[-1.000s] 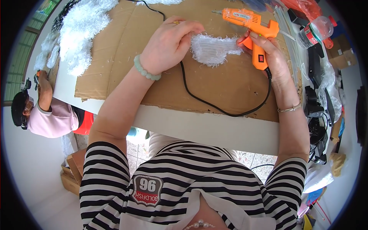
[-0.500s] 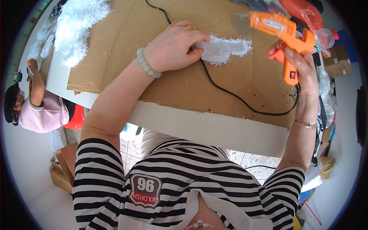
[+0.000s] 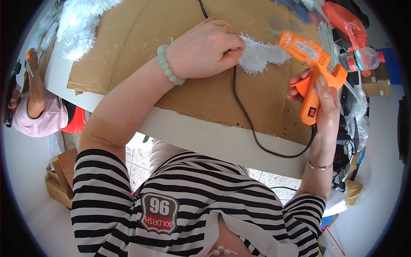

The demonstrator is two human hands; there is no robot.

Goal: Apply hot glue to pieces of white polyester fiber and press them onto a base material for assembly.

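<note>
My left hand [image 3: 206, 50] is closed on the near left end of a white piece of fringed, fluffy fabric [image 3: 262, 55], pinching it between thumb and fingers. The fabric lies flat over a brown cardboard sheet [image 3: 180, 92], its loose threads sticking out along the edges. In my right hand [image 3: 324, 95] is an orange hot glue gun [image 3: 314, 68], gripped by its handle with fingers around the trigger. Its nozzle points up and left, above and to the right of the fabric and apart from it. A black cord [image 3: 251, 120] runs from the handle across the cardboard and under my left hand.
White fluffy material [image 3: 85, 25] is heaped at the far left. Along the right side are a clear plastic bottle [image 3: 364, 59] with a red cap, a red plastic bag [image 3: 346, 21] and clear wrapping. Another person [image 3: 40, 107] in pink works at the left. The white table edge [image 3: 214, 137] is near my body.
My right hand has brought the glue gun nearer to my body and leftward, its nozzle now closer to the fabric. My left hand still pinches the fabric, slightly farther right. The whole view has shifted somewhat.
</note>
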